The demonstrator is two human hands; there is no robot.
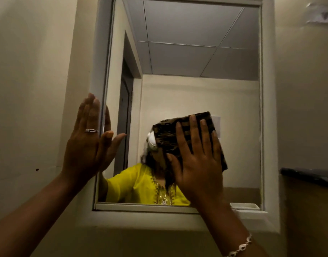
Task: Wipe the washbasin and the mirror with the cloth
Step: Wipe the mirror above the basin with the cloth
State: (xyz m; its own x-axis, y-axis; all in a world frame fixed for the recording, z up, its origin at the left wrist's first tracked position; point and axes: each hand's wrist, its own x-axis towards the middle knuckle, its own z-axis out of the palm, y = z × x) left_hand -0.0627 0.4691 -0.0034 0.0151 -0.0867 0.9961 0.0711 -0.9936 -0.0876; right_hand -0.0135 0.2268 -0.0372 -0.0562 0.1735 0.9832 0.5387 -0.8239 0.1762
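While the fingers of our right hand lie straight and spread, clutching nothing, they press the dark checked cloth flat against the mirror — the cloth sits on the lower middle of the glass, its frayed edge showing left of the fingers. Our left hand is likewise released, fingers straight and close together, laid flat at the mirror's left edge where glass meets the pale frame; a ring sits on one finger. A beaded bracelet circles our right wrist. In the glass we see a yellow garment, a doorway and a panelled ceiling. A small white container stands on the frame's lower ledge — at its right corner.
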